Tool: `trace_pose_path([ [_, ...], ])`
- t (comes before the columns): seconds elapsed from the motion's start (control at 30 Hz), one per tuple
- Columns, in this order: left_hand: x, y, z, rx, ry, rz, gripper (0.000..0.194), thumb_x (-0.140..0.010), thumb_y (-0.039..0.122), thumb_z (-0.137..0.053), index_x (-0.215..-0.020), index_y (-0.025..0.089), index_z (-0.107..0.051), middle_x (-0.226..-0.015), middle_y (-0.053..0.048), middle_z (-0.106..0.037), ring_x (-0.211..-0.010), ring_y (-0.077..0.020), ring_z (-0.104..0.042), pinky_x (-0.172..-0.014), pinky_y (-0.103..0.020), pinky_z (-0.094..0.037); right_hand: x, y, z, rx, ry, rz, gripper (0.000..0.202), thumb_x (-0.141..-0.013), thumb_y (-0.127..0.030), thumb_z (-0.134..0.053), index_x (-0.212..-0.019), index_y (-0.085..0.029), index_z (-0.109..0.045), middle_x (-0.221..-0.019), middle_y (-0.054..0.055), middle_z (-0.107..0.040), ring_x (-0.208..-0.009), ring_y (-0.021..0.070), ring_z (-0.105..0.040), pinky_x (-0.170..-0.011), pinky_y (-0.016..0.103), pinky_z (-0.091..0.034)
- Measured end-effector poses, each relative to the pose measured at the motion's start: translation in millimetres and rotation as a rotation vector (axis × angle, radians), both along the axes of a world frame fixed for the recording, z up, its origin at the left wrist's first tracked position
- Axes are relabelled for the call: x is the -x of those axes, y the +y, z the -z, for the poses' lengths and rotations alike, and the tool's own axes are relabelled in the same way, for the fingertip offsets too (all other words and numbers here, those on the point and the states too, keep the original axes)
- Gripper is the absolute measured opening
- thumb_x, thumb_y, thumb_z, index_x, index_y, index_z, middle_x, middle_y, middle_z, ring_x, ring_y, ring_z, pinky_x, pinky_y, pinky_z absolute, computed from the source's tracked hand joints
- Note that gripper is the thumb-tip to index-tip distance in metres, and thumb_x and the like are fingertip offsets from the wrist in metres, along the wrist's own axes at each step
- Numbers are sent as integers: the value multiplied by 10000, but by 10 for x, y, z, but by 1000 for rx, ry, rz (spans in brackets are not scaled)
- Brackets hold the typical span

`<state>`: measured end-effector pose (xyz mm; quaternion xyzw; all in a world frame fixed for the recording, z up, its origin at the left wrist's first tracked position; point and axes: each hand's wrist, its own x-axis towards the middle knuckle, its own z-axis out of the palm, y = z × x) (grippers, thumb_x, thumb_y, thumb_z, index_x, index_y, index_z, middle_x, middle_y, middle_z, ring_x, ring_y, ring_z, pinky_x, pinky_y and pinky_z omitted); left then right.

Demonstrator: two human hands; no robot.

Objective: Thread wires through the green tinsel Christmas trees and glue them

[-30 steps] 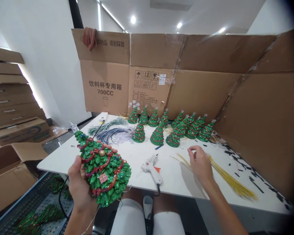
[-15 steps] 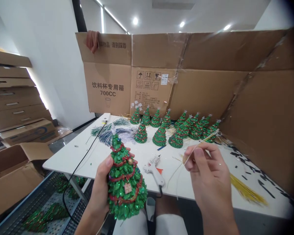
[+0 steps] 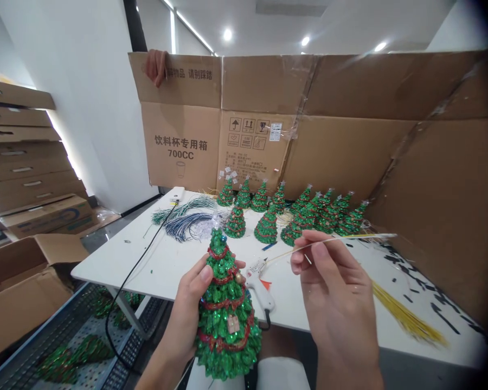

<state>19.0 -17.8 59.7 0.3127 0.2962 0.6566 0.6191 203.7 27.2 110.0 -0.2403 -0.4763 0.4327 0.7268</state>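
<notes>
My left hand [image 3: 189, 309] is closed round a small green Christmas tree [image 3: 228, 309] with red garlands, beads, a pink gift ornament and a clear topper. The tree stands nearly upright over my lap. Between the thumb and fingers of my right hand [image 3: 335, 295] is a thin pale yellow strand [image 3: 361, 236], pointing right over the table. Its thin end reaches left toward a white hot glue gun [image 3: 260, 287] lying on the table behind the tree.
Several finished-looking trees [image 3: 265, 227] stand along the cardboard wall [image 3: 350, 146]. Bundles of blue-green wire [image 3: 187, 225] lie left on the white table [image 3: 138, 271], yellow strands [image 3: 406, 314] right. A black cable [image 3: 130, 292] hangs over the edge above a blue crate [image 3: 71, 314]. Another person's hand [image 3: 156, 67] grips the cardboard.
My left hand has brought the tree to the right and slightly lower. The strand in my right hand has swung from a steep slant to nearly level, and that hand has shifted slightly left.
</notes>
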Motion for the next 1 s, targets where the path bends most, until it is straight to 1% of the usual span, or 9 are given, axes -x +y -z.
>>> trace_pose_path([
  [0.1, 24, 18, 29, -4, 33, 7, 609, -923, 650, -818, -1261, 145, -845, -986, -127, -817, -805, -235, -736, -737, -336, -641, 68, 5, 47, 29, 66, -19, 100, -967, -370, -875, -999, -282, -907, -952, 36, -807, -766, 116, -706, -677, 214, -580],
  [0.23, 49, 37, 81, 6, 33, 37, 684, -954, 638, -786, -1431, 149, -785, -960, -124, -819, -770, -245, -750, -732, -365, -653, 208, 44, 112, 65, 94, -76, 103, -963, -373, -875, -997, -279, -898, -948, 32, -805, -756, 122, -706, -657, 218, -566],
  [0.3, 52, 40, 91, 14, 41, 34, 664, -950, 641, -787, -1385, 139, -805, -977, -134, -825, -762, -255, -758, -718, -375, -660, 264, 67, 135, 65, 111, -95, 101, -979, -375, -859, -1017, -287, -890, -969, 32, -813, -769, 128, -711, -669, 227, -567],
  [0.43, 38, 39, 86, 34, 68, 28, 572, -933, 649, -808, -1178, 134, -853, -999, -140, -835, -793, -268, -773, -733, -386, -676, 329, 100, 176, 58, 153, -84, 86, -1008, -376, -833, -1039, -309, -877, -995, 26, -821, -788, 135, -715, -715, 251, -580],
  [0.57, 15, 36, 66, 37, 85, -20, 514, -931, 637, -826, -1091, 149, -850, -971, -119, -847, -820, -263, -787, -752, -347, -655, 370, 118, 266, 83, 113, -90, 119, -991, -384, -851, -1083, -315, -880, -1023, 25, -809, -811, 140, -707, -739, 265, -580],
  [0.7, 7, 36, 34, 49, 109, -32, 497, -932, 630, -834, -1082, 157, -855, -986, -109, -862, -898, -277, -801, -810, -338, -637, 392, 116, 401, 148, -86, -51, 166, -970, -401, -876, -1103, -302, -883, -1053, 29, -806, -806, 143, -674, -751, 276, -573],
  [0.8, 0, 37, 14, 64, 135, -29, 496, -929, 637, -839, -1073, 163, -864, -1008, -106, -870, -947, -290, -802, -846, -341, -627, 381, 67, 484, 185, -211, -79, 168, -958, -426, -885, -1006, -265, -885, -987, 42, -804, -814, 173, -684, -723, 289, -577],
  [0.93, -16, 43, 17, 46, 163, -7, 472, -946, 594, -842, -1164, 175, -866, -1067, -97, -870, -1024, -297, -789, -913, -344, -610, 345, -29, 590, 202, -195, -163, 174, -948, -432, -893, -985, -263, -882, -999, 55, -818, -871, 210, -738, -743, 304, -605],
  [1.0, -18, 53, 35, 33, 184, 19, 477, -968, 584, -823, -1213, 178, -860, -1102, -102, -866, -1052, -301, -781, -930, -348, -603, 330, -60, 662, 207, -169, -134, 167, -940, -429, -902, -972, -266, -880, -1014, 53, -819, -899, 213, -744, -786, 308, -610],
])
